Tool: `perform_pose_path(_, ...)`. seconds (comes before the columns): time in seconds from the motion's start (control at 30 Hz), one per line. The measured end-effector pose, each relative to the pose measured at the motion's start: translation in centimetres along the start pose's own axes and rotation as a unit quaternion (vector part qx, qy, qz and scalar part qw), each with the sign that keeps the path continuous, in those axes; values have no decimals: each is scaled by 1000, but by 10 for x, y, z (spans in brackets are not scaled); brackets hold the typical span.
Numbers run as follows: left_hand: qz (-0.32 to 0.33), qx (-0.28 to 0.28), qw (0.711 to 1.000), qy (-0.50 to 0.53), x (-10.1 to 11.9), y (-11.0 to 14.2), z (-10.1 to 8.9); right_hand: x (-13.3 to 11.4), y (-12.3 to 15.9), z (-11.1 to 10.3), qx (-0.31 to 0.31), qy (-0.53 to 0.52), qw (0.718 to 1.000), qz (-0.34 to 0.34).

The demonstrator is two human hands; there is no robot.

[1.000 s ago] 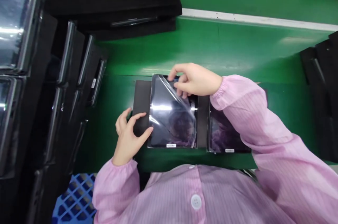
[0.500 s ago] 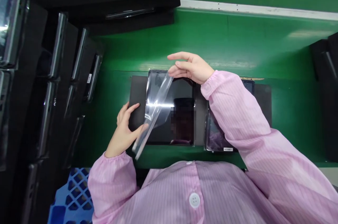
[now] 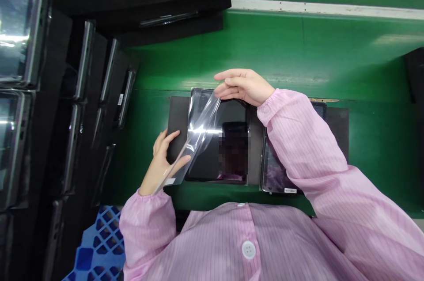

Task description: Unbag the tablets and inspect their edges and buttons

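A dark glossy tablet-like screen (image 3: pixel 212 164) lies flat on a dark grey sheet (image 3: pixel 177 108). My right hand (image 3: pixel 243 84) is above its top edge, thumb and fingers closed on the upper end of a clear plastic film (image 3: pixel 198 133). The film hangs slantwise over the screen's left side down to my left wrist; a small white patch shows near its lower end. My left hand (image 3: pixel 165 157) is open beside the screen's left edge, fingers spread over the grey sheet. Its thumb shows through the film; whether it touches the film I cannot tell.
A second tablet-like screen (image 3: pixel 276 168) with a white label lies at right, partly under my right sleeve. Black holders with several slim devices (image 3: pixel 84 60) stand at left. A blue plastic lattice crate (image 3: pixel 102 241) sits lower left. Green worktop (image 3: pixel 281 55) stretches behind.
The film's lower end has swung left, across my left wrist, and spread wider. Both hands keep nearly the same pose; the whole view has shifted slightly.
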State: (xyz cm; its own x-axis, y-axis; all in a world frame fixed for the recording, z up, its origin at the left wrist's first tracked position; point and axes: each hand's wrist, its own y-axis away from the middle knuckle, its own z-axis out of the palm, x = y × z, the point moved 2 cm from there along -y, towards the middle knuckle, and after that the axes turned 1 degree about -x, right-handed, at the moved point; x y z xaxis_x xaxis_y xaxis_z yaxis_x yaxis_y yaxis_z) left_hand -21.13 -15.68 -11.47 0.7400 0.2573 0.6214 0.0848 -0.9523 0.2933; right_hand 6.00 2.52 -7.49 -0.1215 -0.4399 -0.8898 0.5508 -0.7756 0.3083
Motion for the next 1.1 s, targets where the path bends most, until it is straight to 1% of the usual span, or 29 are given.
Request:
perform_pose_path(0.07,-10,-6,1000,7,6,0,-1,0,0,0,2,0,1000,-1)
perform_pose_path(0.13,-21,-36,999,15,12,0,-2,0,1,0,6,-2,1000,-1)
perform_pose_path(0.2,-25,-49,998,23,17,0,-3,0,1,0,10,-6,1000,-3)
perform_pose_path(0.43,-22,-45,998,45,18,3,-3,1,2,-3,25,-4,1000,-11)
perform_pose_path(0.57,-18,-49,998,30,20,3,-3,0,2,-3,60,28,998,-15)
perform_pose_path(0.63,-23,-33,999,10,23,8,0,1,2,-2,85,58,995,-19)
perform_pose_path(0.67,-25,-13,1000,-7,25,13,2,2,2,0,95,73,992,-25)
perform_pose_path(0.77,-9,78,994,-74,30,34,11,5,3,4,114,118,985,-47)
perform_pose_path(0.8,5,100,991,-94,30,41,14,6,4,4,118,135,982,-54)
perform_pose_path(0.83,20,110,988,-108,29,48,18,7,6,4,119,153,979,-58)
perform_pose_path(0.9,44,104,986,-122,26,59,22,7,12,2,115,186,974,-61)
perform_pose_path(0.97,52,93,987,-122,21,64,24,5,18,-1,104,209,971,-57)
perform_pose_path(1.1,50,83,990,-101,14,63,24,-7,30,-6,56,207,976,-37)
